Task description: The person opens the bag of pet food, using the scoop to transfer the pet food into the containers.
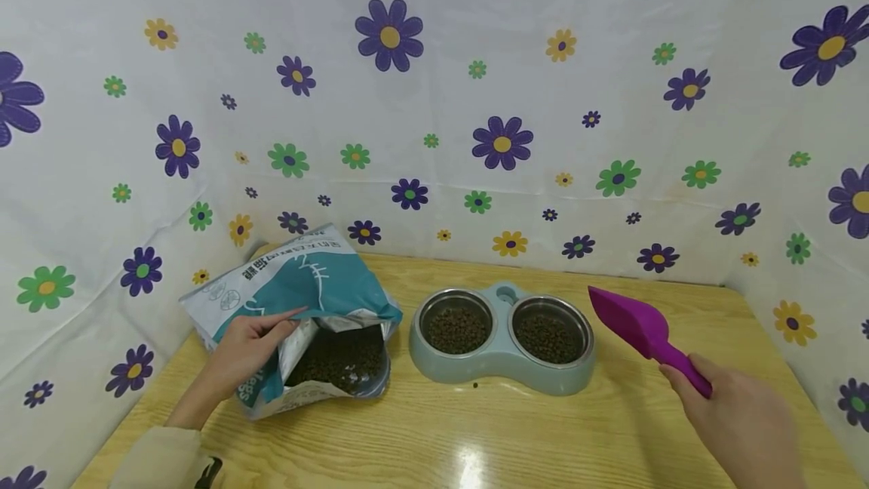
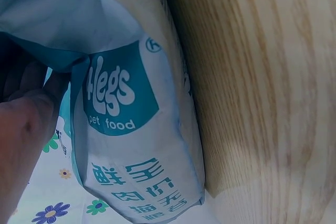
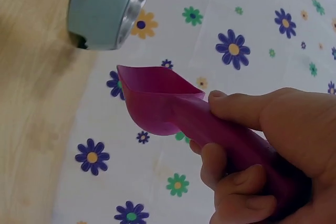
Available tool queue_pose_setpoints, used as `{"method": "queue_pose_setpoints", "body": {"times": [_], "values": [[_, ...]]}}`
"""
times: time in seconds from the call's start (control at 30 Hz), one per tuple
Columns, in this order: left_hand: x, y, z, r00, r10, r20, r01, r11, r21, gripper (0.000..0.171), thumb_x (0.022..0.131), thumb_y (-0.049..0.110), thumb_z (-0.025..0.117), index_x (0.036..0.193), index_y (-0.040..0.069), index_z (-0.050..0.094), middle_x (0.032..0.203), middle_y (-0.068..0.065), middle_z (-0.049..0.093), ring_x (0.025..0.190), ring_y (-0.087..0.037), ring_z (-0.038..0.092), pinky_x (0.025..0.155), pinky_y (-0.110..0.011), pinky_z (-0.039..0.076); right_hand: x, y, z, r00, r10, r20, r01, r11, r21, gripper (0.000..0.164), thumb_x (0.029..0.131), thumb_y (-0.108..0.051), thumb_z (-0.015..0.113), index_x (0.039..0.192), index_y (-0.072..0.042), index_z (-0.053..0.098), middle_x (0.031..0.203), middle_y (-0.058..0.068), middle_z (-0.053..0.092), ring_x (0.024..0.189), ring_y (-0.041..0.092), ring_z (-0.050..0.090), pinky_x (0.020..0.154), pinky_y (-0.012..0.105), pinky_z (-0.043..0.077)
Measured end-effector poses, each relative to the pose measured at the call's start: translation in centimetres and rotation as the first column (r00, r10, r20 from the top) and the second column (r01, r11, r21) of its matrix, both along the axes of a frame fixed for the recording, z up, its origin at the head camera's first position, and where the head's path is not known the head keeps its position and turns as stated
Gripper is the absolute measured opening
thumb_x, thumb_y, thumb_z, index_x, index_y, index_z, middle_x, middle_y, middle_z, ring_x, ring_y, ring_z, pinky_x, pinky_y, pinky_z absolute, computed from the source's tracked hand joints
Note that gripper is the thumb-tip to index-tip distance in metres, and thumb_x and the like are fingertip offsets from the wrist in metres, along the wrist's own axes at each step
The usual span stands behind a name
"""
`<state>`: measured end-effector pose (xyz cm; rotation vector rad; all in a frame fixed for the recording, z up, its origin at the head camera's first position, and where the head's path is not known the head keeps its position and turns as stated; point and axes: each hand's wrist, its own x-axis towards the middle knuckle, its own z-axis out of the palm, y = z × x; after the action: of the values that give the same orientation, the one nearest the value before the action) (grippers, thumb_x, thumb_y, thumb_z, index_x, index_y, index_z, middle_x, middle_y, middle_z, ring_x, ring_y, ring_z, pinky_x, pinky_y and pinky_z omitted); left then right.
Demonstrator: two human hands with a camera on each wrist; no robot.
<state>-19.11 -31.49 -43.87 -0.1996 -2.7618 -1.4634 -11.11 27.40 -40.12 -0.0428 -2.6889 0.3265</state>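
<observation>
My left hand (image 1: 246, 353) pinches the upper edge of a teal and white pet food bag (image 1: 339, 266) and holds its mouth open; brown kibble (image 1: 342, 357) shows inside. In the left wrist view, thumb and fingers grip the rim beside the "pet food" print on the bag (image 2: 131, 150). With the fingers of my right hand (image 1: 740, 413) curled round its handle, a purple scoop (image 1: 634, 321) is held in the air right of the bowls. The right wrist view shows the scoop (image 3: 157, 100) tilted, its inside partly hidden.
A light blue double feeder (image 1: 502, 368) stands mid-table with kibble in both its left steel bowl (image 1: 456, 293) and its right steel bowl (image 1: 551, 299). One loose kibble piece (image 1: 475, 385) lies before it. A flowered cloth (image 1: 448, 89) walls the wooden table (image 1: 421, 444) at back and sides.
</observation>
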Motion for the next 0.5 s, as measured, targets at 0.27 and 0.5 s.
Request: {"method": "queue_pose_setpoints", "body": {"times": [0.27,0.5], "values": [[0.0,0.0,-0.1,1.0,0.014,-0.003,-0.014,1.0,-0.004,0.037,0.107,0.03,0.055,0.138,0.013,0.067,0.114,-0.024,0.073,0.049,-0.006,0.023,0.048,-0.033,0.036,0.4,1.6,-1.2,0.976,-0.088,0.201,0.094,0.995,-0.02,0.038,0.098,-0.026,0.068,0.104,0.011,0.07,0.056,0.0,0.045,0.055,0.019,0.039,0.054,0.029,0.026],[0.0,0.1,0.0,1.0,0.015,-0.006,-0.015,1.0,-0.014,0.038,0.107,0.03,0.055,0.138,0.01,0.067,0.134,-0.021,0.066,0.054,-0.01,0.03,0.049,-0.034,0.036,0.6,2.7,-2.6,0.979,-0.074,0.191,0.079,0.997,-0.015,0.026,0.099,-0.018,0.061,0.09,0.006,0.065,0.059,0.001,0.043,0.058,0.018,0.038,0.052,0.031,0.028]]}}
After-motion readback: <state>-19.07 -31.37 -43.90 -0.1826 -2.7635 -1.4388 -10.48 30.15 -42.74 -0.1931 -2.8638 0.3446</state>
